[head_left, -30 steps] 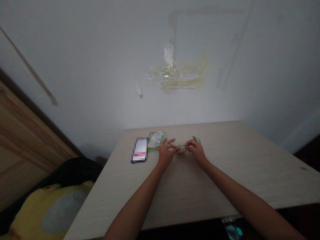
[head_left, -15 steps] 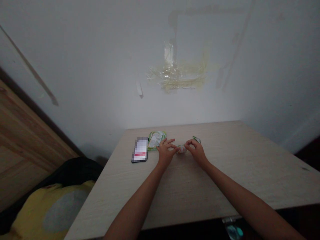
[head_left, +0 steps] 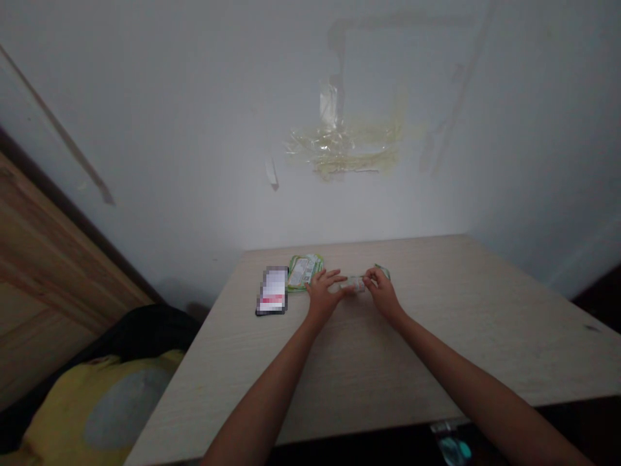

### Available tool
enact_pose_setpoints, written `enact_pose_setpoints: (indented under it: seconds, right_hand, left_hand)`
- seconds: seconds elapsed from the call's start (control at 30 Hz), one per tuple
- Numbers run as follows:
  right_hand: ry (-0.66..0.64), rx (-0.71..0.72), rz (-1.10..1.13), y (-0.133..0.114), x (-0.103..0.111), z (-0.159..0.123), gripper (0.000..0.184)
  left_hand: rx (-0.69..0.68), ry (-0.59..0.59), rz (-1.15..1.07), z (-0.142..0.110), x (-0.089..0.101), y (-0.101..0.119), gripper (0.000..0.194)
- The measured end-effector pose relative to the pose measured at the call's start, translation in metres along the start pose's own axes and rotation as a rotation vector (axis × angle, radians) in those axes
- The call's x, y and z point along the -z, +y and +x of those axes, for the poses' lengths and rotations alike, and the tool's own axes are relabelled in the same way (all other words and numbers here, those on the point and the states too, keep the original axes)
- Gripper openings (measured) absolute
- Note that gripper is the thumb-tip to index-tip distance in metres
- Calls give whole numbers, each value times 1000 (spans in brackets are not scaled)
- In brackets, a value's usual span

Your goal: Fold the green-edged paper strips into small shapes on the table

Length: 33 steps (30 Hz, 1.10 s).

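Observation:
A small, pale printed piece that looks like a wrapper or packet [head_left: 358, 284] lies low over the table between my hands. My left hand [head_left: 325, 291] has its fingers spread, with the thumb resting at the wrapper's left end. At its right end, my right hand [head_left: 381, 291] pinches the edge between thumb and bent fingers. Behind the right hand a green-and-white packet piece [head_left: 383, 270] shows in part. Left of my left hand lies a green-and-white printed packet [head_left: 301, 275], its right edge partly covered by the fingers.
A phone [head_left: 272, 291] with a blurred screen lies at the left of the wooden table [head_left: 436, 362]. The wall [head_left: 204, 129] behind has old tape [head_left: 339, 149]. A yellow plush item [head_left: 63, 408] sits at lower left, and a clear bottle [head_left: 451, 446] below the table's front edge.
The left index finger has lifted off the wrapper and stretched out, leaving the thumb there. My right fingers have shifted slightly right, and the wrapper looks flatter.

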State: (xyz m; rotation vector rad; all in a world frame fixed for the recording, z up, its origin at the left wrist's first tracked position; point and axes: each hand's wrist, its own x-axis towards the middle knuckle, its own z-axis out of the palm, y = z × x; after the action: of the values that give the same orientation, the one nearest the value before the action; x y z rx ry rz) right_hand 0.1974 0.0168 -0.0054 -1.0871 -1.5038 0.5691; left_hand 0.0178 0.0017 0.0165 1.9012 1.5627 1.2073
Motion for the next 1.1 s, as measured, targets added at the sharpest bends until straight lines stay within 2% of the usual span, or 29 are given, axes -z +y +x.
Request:
enact_pose_setpoints:
  seconds: [0.2,0.4,0.5,0.63,0.8,0.93,1.0,1.1]
  right_hand:
    - [41,-123,184,2,6,4,25]
    - [80,-215,318,10,4,6,28]
    - [105,-204,191,14,2,4,28]
    - [119,-91,-116,15,0,0,20]
    - [14,-61,-375,22,-3,-4,8]
    - [-63,-52,-515,29,-6,-6,6]
    - [-89,-22,-573,30,-7,-6,5]
    - [-113,32,-652,32,-8,-6,5]
  left_hand:
    - [-25,-47,96,-3,-2,-5,7]
    - [-15,-87,75,-3,1,-1,5]
    - [-17,-131,91,-3,1,-2,11]
    - [-9,-202,187,-4,-1,-7,13]
    - [-55,-209,381,-7,-1,-11,14]
    - [-133,-172,450,-10,-1,-10,25]
    - [-171,-200,453,-11,-2,-10,29]
    - [-226,-266,460,-12,-3,-11,24]
